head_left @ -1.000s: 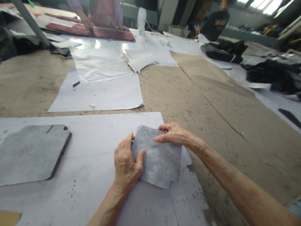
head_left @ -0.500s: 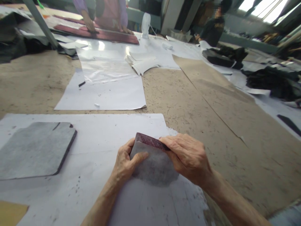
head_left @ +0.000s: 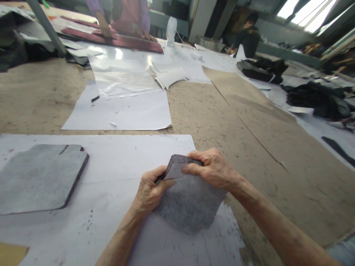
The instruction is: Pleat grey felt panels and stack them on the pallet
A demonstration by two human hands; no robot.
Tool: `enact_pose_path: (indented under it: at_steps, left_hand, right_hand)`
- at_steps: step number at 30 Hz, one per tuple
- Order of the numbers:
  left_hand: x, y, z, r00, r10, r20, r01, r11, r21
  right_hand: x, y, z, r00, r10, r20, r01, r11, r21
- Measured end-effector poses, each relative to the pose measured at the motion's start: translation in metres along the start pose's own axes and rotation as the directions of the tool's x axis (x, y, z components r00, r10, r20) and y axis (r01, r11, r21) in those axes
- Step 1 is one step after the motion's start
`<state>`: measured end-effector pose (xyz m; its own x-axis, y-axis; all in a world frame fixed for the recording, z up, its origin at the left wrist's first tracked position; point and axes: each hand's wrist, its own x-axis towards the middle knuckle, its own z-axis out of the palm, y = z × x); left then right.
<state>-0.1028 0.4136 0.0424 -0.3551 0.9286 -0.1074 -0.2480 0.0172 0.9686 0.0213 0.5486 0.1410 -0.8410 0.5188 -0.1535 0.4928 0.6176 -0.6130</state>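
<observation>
Grey fabric stack (head_left: 191,203) extends nearward from the fingers; left hand (head_left: 148,190) pinches left edge, right hand (head_left: 217,168) far edge.

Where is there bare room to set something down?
On the white paper, between the flat gray piece and left hand; on the brown surface, between right hand and black fabric. Both carry specks. Crowded: around the red strips and that fabric.

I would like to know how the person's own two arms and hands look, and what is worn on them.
The left hand and right hand wear no gloves, and no ring or watch shows. Both slim forearms are uncovered. Blurred pale blue cloth shows at the lower right corner; I cannot tell if it is a sleeve.
</observation>
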Motion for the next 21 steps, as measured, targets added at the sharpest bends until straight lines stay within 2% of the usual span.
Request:
enact_pose_path:
  at_steps: [1,2,4,6,8,9,11,13,14,15,17,19,21]
  left_hand:
    - [0.001,0.001,-0.002,0.999,-0.02,0.029,0.021,0.999,-0.042]
    - [0.001,0.003,-0.004,0.996,-0.042,0.075,0.049,0.994,-0.099]
    - [0.001,0.007,-0.008,0.979,-0.058,0.194,0.102,0.969,-0.226]
    - [0.001,0.01,-0.011,0.964,-0.034,0.265,0.113,0.95,-0.291]
    - [0.002,0.012,-0.01,0.971,-0.035,0.238,0.103,0.954,-0.282]
    - [0.002,0.012,-0.009,0.975,-0.061,0.213,0.12,0.954,-0.275]
    - [0.003,0.01,-0.006,0.976,-0.14,0.169,0.182,0.945,-0.27]
    - [0.005,0.007,-0.004,0.972,-0.192,0.138,0.223,0.936,-0.272]
    - [0.005,0.007,-0.003,0.973,-0.195,0.123,0.222,0.937,-0.27]
    - [0.005,0.006,-0.003,0.976,-0.189,0.107,0.212,0.939,-0.271]
    - [0.005,0.006,-0.003,0.982,-0.171,0.082,0.188,0.943,-0.276]
    - [0.005,0.007,-0.002,0.985,-0.156,0.071,0.17,0.942,-0.29]
    - [0.003,0.008,-0.001,0.986,-0.154,0.058,0.164,0.935,-0.315]
  right_hand:
    - [-0.003,0.001,0.005,0.99,-0.117,-0.078,0.11,0.989,-0.095]
    - [-0.006,0.001,0.01,0.958,-0.251,-0.139,0.221,0.954,-0.202]
    - [-0.011,-0.001,0.02,0.86,-0.475,-0.185,0.376,0.836,-0.399]
    - [-0.014,-0.006,0.028,0.798,-0.577,-0.174,0.418,0.738,-0.529]
    - [-0.012,-0.009,0.032,0.805,-0.57,-0.163,0.392,0.718,-0.574]
    - [-0.01,-0.01,0.032,0.834,-0.529,-0.157,0.365,0.741,-0.563]
    - [-0.005,-0.008,0.027,0.916,-0.368,-0.156,0.242,0.821,-0.517]
    - [-0.003,-0.001,0.017,0.97,-0.116,-0.215,0.012,0.901,-0.433]
    - [-0.003,0.004,0.012,0.963,0.041,-0.267,-0.129,0.938,-0.321]
    - [-0.005,0.011,0.007,0.932,0.198,-0.303,-0.253,0.955,-0.152]
    - [-0.012,0.025,0.0,0.855,0.446,-0.265,-0.386,0.889,0.247]
    - [-0.022,0.036,0.002,0.832,0.529,-0.168,-0.382,0.765,0.519]
    - [-0.033,0.04,0.013,0.844,0.523,-0.118,-0.338,0.69,0.641]
